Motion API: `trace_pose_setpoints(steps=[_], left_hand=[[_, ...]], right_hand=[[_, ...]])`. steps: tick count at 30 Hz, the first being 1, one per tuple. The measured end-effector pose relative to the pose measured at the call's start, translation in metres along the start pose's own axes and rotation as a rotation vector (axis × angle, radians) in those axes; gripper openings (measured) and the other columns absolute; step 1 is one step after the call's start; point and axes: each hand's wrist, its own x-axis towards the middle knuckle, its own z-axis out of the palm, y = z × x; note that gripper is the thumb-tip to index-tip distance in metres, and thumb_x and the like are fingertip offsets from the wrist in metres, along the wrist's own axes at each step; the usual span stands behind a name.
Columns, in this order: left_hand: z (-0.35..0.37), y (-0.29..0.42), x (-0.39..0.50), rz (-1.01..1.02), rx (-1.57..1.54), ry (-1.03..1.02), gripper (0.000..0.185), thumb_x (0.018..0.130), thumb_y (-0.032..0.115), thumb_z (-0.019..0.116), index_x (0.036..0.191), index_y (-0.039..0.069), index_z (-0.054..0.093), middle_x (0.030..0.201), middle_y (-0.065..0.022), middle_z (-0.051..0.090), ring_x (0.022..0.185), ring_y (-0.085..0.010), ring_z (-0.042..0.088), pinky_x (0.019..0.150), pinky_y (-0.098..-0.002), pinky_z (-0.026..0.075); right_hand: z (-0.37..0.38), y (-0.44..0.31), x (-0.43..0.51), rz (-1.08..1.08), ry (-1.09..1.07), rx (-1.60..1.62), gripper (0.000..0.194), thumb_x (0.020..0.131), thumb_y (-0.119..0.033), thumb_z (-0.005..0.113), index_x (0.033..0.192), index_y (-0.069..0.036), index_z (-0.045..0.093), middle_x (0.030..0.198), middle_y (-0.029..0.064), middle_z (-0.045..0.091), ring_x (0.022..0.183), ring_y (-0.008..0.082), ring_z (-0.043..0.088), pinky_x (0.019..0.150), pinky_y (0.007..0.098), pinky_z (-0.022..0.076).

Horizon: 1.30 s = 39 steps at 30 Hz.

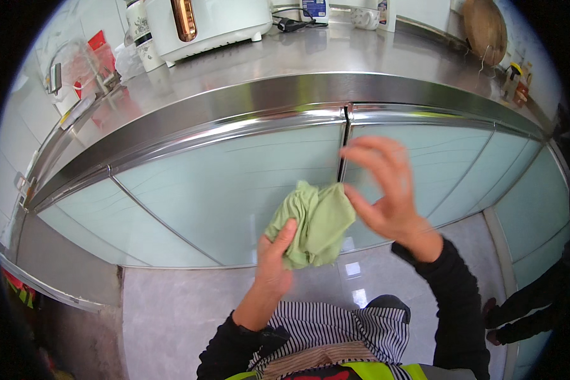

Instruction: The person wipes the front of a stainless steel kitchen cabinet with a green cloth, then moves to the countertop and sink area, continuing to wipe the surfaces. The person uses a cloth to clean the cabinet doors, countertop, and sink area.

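A crumpled light-green cloth (320, 225) is bunched in my left hand (274, 259), with the thumb pressed over its front. My right hand (384, 190) is raised just right of the cloth, fingers spread and blurred. Its thumb is close to the cloth's right edge; whether it touches I cannot tell. Both hands are in front of pale glass cabinet doors (228, 190), below the stainless-steel countertop (313, 52).
On the counter stand a white appliance (228, 23), a patterned flask (145, 42), a cup (365, 18) and a black plug (292, 23). A round wooden board (484, 31) leans at the right. A faucet (54, 76) is at the left. Another person's legs (527, 304) stand at the right.
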Motion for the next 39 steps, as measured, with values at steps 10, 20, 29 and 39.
trace_pose_setpoints(steps=[10, 20, 29, 39], left_hand=[[-0.034, 0.095, -0.007, 0.812, 0.421, 0.437, 0.032, 0.092, 0.016, 0.066, 0.116, -0.002, 0.054, 0.108, -0.0083, 0.061, 0.094, -0.0158, 0.06, 0.085, -0.0329, 0.05], [-0.054, 0.095, 0.055, 1.364, 0.905, 0.683, 0.042, 0.089, 0.009, 0.067, 0.125, -0.003, 0.048, 0.12, -0.0147, 0.051, 0.11, -0.0231, 0.052, 0.095, -0.0376, 0.043], [-0.052, 0.074, 0.078, 1.521, 1.577, 0.613, 0.043, 0.085, 0.018, 0.066, 0.122, -0.002, 0.055, 0.145, -0.034, 0.033, 0.128, -0.046, 0.039, 0.104, -0.0524, 0.031], [0.028, -0.009, 0.094, 1.383, 1.753, 0.251, 0.042, 0.082, 0.037, 0.063, 0.122, 0.025, 0.069, 0.134, -0.0056, 0.057, 0.123, -0.0307, 0.05, 0.106, -0.0498, 0.028]], right_hand=[[-0.089, 0.087, 0.047, -0.161, 0.444, -0.435, 0.022, 0.088, -0.002, 0.062, 0.109, -0.003, 0.064, 0.109, 0.0091, 0.065, 0.099, 0.022, 0.062, 0.088, 0.0314, 0.0471], [-0.065, 0.126, 0.043, -0.203, 0.526, -0.605, 0.015, 0.085, -0.005, 0.054, 0.096, -0.004, 0.065, 0.093, 0.0089, 0.065, 0.086, 0.0251, 0.06, 0.081, 0.034, 0.046], [-0.06, 0.137, 0.051, -0.245, 0.558, -0.701, 0.014, 0.078, -0.011, 0.049, 0.085, -0.007, 0.06, 0.081, 0.0062, 0.057, 0.079, 0.0254, 0.052, 0.078, 0.0359, 0.0387], [-0.061, 0.144, 0.049, -0.252, 0.555, -0.717, 0.014, 0.079, -0.012, 0.048, 0.084, -0.007, 0.06, 0.082, 0.0068, 0.057, 0.079, 0.0258, 0.052, 0.077, 0.0371, 0.0388]])
